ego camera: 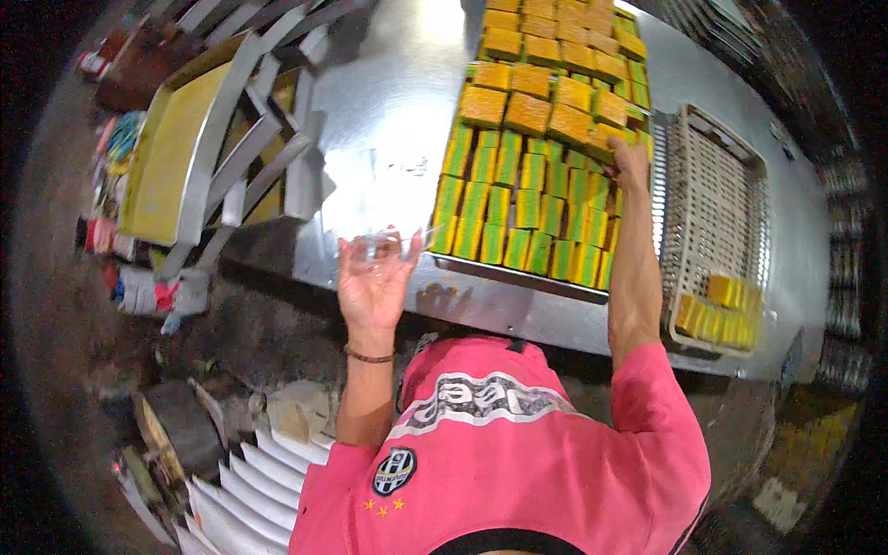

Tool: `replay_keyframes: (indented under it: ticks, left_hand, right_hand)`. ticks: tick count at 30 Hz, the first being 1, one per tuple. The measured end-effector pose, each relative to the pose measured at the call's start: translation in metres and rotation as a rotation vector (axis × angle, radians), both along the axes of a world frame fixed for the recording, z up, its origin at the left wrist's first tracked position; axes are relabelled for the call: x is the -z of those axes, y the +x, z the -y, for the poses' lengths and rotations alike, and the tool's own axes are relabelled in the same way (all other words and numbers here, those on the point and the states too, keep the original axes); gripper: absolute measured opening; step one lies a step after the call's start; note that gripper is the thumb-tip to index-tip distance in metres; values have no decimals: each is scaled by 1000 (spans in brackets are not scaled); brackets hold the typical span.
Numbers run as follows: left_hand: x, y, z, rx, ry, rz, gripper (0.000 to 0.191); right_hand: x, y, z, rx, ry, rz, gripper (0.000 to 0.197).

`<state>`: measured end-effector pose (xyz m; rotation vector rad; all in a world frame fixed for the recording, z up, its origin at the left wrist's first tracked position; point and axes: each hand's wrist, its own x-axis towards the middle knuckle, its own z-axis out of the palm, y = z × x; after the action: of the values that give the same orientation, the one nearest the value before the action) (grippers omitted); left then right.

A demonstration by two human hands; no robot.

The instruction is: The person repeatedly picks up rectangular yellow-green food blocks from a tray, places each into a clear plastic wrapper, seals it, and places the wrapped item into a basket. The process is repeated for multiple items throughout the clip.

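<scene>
A clear plastic wrapper (378, 248) is in my left hand (374, 288), which is raised with its palm up over the metal table's near edge. To its right lies a metal tray (520, 275) packed with rows of green-and-yellow layered cake slices (496, 208). Brown-topped cake pieces (531, 111) rest on top of the slices toward the far side. My right hand (630, 163) reaches to the tray's right side, its fingers gripping the end of a brown-topped cake piece (598, 142). Its fingertips are partly hidden.
A perforated plastic crate (714, 180) stands to the right with several cake pieces (721, 316) in its near corner. Empty-looking metal pans (180, 152) are stacked at a tilt on the left. The steel table (374, 139) carries crumbs near its front edge. White sheets (250, 485) stand below left.
</scene>
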<state>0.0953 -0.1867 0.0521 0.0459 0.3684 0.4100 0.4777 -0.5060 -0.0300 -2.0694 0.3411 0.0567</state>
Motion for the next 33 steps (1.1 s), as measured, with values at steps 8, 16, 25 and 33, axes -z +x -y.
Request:
replay_keyframes:
  ticks: [8,16,25,33]
  left_hand:
    - [18,-5,-27,86,15,7,25]
    - [6,16,-26,183,18,46,24]
    - [-25,21,-30,153,42,205,29]
    - [-55,29,-20,150,131,336,29]
  right_hand:
    - [-41,-165,10,-151,366,-342,50]
    - [-23,-169,0,-515,-585,446,88]
    - [-75,-186,-36,-452,124,73,78]
    - [-202,-283,-102,-982,624,579,77]
